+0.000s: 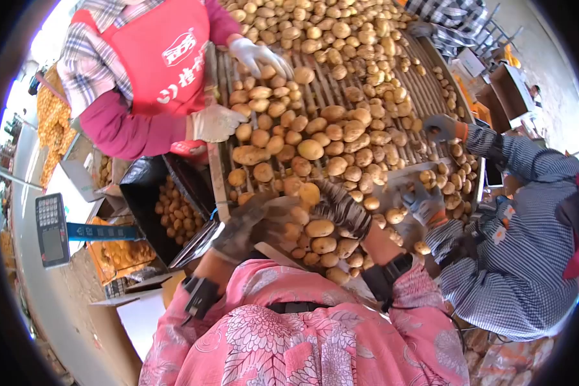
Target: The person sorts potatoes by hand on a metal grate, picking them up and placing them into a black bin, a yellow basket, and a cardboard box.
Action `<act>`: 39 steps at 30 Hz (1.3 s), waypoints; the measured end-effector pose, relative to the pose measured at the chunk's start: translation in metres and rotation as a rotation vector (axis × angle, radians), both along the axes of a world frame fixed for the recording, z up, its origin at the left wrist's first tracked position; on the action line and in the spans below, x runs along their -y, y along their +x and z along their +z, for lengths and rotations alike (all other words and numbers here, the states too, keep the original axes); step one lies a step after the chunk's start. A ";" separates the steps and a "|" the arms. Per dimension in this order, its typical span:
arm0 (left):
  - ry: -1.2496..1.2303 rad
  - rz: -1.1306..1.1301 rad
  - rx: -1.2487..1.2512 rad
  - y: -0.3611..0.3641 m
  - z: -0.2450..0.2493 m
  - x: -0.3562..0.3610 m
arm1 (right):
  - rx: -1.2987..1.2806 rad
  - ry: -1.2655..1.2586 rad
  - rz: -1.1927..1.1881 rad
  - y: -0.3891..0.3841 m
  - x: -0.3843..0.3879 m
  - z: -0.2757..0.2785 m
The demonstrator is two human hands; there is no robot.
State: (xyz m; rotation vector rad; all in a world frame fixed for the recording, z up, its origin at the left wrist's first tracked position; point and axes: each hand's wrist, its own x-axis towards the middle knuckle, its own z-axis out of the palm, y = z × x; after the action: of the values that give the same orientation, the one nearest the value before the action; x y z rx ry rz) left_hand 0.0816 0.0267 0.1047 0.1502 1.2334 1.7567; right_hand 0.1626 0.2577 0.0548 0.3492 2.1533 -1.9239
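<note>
Potatoes (311, 149) lie heaped over a slatted sorting table (312, 83). My left hand (249, 226), in a dark glove and blurred by motion, is over the table's near-left edge beside several potatoes; its fingers are smeared. My right hand (342, 209), in a dark striped glove, reaches in among the potatoes. A potato (309, 193) is at its fingertips, and whether it is gripped cannot be made out. More potatoes (320, 228) lie between my two hands, close to my body.
Across at the left, a co-worker in a red apron (167, 58) has white-gloved hands on the table. Another in checked clothing (521, 238) reaches in from the right. A black-lined crate (138, 193) holds potatoes at left, near a scale display (51, 230). Cardboard boxes (505, 96) stand back right.
</note>
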 end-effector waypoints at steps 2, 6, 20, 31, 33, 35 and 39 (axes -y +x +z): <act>0.166 -0.091 0.200 0.001 -0.031 -0.042 | -0.277 -0.172 -0.075 0.019 0.004 0.013; 0.265 -0.058 0.398 0.008 -0.048 -0.078 | -0.240 0.065 -0.113 0.035 -0.007 0.031; 0.107 -0.163 -0.201 0.010 -0.020 -0.086 | 0.067 -0.485 -0.494 0.036 -0.011 0.016; -0.815 -0.272 -1.620 -0.135 -0.066 -0.032 | 0.053 0.201 -0.735 0.123 -0.068 -0.044; -1.066 -0.526 -1.761 -0.139 -0.077 -0.048 | 0.163 0.171 -0.742 0.131 -0.060 -0.033; -1.247 -0.712 -1.482 -0.148 -0.074 -0.071 | 0.079 0.210 -0.717 0.145 -0.055 -0.051; -1.162 -0.752 -1.670 -0.159 -0.072 -0.065 | -0.073 0.418 -0.675 0.148 -0.053 -0.066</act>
State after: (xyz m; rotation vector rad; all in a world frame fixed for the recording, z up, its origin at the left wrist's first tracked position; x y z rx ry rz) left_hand -0.0770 0.0916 0.0325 1.3018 2.5611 -0.2636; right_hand 0.3104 0.3108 -0.0114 1.2333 2.7225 -1.7466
